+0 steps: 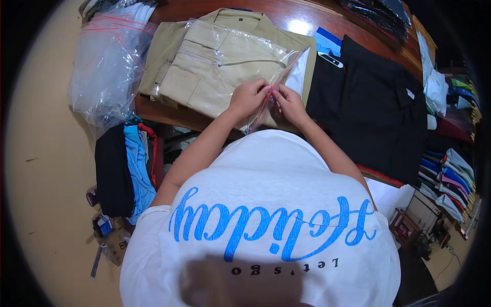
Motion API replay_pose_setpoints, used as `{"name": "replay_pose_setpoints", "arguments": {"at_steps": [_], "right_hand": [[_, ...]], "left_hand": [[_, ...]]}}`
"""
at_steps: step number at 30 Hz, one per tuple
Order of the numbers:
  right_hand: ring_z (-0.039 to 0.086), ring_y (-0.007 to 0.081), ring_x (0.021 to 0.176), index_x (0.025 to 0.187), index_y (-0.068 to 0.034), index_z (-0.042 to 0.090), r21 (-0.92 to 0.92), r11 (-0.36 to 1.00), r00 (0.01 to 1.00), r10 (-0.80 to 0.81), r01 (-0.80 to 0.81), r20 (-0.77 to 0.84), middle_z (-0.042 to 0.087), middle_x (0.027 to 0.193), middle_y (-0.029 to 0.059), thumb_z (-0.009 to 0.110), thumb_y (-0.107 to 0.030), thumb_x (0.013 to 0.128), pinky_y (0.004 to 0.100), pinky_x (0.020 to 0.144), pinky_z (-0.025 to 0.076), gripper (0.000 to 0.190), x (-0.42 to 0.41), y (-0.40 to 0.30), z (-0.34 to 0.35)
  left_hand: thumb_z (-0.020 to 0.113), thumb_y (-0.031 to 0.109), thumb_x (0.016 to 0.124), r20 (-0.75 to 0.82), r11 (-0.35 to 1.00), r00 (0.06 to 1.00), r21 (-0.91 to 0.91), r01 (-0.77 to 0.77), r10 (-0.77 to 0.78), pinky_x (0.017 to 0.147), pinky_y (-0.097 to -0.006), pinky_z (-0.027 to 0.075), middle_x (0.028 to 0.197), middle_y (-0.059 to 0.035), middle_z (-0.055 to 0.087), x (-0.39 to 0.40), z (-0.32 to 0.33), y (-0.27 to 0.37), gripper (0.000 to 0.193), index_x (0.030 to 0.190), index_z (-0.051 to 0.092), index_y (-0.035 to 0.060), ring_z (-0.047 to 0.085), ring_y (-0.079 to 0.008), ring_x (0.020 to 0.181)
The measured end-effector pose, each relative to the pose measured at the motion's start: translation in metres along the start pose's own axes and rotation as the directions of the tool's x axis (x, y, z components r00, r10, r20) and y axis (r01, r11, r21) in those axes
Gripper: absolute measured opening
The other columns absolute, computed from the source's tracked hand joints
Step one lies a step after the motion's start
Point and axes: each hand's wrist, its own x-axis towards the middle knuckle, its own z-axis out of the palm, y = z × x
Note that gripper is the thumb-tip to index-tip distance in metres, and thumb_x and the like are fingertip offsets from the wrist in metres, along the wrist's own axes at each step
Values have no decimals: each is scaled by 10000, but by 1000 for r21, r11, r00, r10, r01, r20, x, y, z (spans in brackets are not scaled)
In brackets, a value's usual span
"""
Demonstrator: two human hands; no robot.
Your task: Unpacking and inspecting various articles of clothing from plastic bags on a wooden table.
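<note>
A clear plastic zip bag [226, 57] holds a folded khaki garment [178, 86] with pockets and seams showing through the film. Its red zip strip [293, 61] runs along the bag's right side, slanting down towards my body. My left hand [248, 96] pinches this strip between thumb and fingers. Close beside it, my right hand [288, 100] grips the strip too, the two thumbs almost meeting. Beneath the bag lies another khaki garment with a collar [245, 21]. A white sheet-like piece [301, 69] shows past the strip, partly covered.
A stack of clear bags with red strips [107, 69] hangs over the left table edge. Folded black cloth [372, 103] lies at right, near a white-and-black snipper-like tool [330, 60] and a blue packet [328, 40]. Clothes on hangers [448, 176] line the far right. Dark packaged items [378, 17] sit at the back.
</note>
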Motion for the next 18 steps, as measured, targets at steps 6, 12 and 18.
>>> {"name": "replay_pose_setpoints", "arguments": {"at_steps": [6,12,18], "right_hand": [[537,83,468,892,-51,552,-18,1000,1000,-4,4,-3,568,620,12,495,-193,1015,231,419,404,196,0,0,0],[534,87,462,882,-50,539,-38,999,1000,-5,5,-1,560,604,15,492,-191,1016,233,415,400,199,1,1,0],[532,88,460,901,-51,545,-16,1000,1000,-12,12,1,558,602,13,487,-185,1017,230,414,398,187,-1,0,0]], "left_hand": [[567,307,937,12,1000,1000,-11,7,-6,668,-410,504,853,-122,685,1,-1,0,218,954,650,107,659,-325,780],[568,313,938,18,1000,1000,-23,10,-9,672,-406,504,858,-121,688,1,-1,-1,222,957,652,109,660,-322,784],[571,311,936,25,998,999,-51,26,-25,672,-402,504,859,-123,688,0,-1,0,222,958,653,105,660,-321,781]]}}
